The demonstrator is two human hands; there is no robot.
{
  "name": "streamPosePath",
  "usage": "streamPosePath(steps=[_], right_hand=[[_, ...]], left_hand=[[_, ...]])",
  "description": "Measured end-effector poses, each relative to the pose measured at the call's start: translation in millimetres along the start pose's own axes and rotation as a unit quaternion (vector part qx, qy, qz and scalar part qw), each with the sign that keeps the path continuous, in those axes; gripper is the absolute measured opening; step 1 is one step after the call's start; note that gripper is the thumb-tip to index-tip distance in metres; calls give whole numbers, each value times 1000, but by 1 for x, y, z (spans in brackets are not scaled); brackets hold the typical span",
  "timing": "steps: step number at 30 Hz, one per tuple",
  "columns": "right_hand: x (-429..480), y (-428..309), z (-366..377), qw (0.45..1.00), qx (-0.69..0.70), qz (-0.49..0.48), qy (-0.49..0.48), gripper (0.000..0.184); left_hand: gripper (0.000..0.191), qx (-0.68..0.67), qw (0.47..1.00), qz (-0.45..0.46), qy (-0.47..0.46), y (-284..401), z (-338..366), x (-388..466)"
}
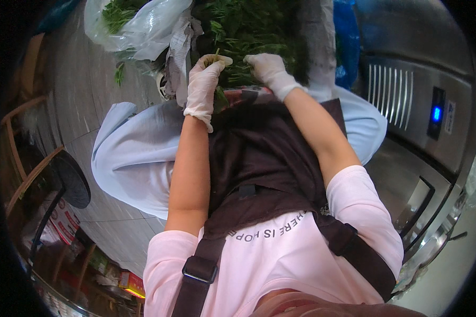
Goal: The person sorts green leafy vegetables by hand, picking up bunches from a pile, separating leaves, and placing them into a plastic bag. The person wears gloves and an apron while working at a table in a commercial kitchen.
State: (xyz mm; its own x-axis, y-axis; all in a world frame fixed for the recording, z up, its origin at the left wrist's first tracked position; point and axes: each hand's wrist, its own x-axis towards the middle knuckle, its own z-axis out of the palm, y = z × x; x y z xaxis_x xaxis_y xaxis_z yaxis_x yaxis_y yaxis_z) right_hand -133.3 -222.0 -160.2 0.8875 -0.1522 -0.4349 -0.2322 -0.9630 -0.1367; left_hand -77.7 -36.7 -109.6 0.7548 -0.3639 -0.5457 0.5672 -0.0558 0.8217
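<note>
My left hand [205, 81], in a thin white glove, pinches a green stem [217, 51] between thumb and fingers. Some of its leaves [221, 99] hang below the palm. My right hand [270, 72], gloved the same way, is held a short way to the right with its fingers curled together. Whether anything is between those fingertips cannot be made out. Beneath and beyond both hands lies a large heap of leafy green stems [246, 35], in a container lined with pale, crumpled sheet material [319, 43].
A clear plastic bag [150, 27] with greens stands at the upper left. A loose sprig [119, 74] lies on the grey tiled floor [75, 95]. To the right are a blue plastic bag [346, 43] and a stainless steel appliance [416, 71] with a lit display. Wooden shelving [35, 170] lines the left.
</note>
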Motion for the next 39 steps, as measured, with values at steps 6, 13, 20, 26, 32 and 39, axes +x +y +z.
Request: streamPosePath(steps=[6, 13, 20, 26, 32, 39], right_hand=[[-12, 13, -28, 982, 183, 49, 15, 35], [-57, -5, -67, 944, 265, 35, 193, 31], [-90, -25, -31, 937, 264, -72, 216, 30], [-70, 10, -44, 965, 219, -34, 139, 22], [-41, 48, -52, 914, 397, 55, 66, 20], [7, -18, -5, 988, 118, 74, -73, 33]], left_hand=[[23, 5, 1000, 21, -5, -8, 13, 4], [23, -8, 998, 20, -54, -15, 30, 3], [24, -13, 994, 1, -105, -22, 31, -10], [36, 327, 924, 186, -71, -30, 21, -10], [49, 151, 986, 61, -35, -19, -3, -2], [27, -108, 992, 54, -48, -9, -8, -2]])
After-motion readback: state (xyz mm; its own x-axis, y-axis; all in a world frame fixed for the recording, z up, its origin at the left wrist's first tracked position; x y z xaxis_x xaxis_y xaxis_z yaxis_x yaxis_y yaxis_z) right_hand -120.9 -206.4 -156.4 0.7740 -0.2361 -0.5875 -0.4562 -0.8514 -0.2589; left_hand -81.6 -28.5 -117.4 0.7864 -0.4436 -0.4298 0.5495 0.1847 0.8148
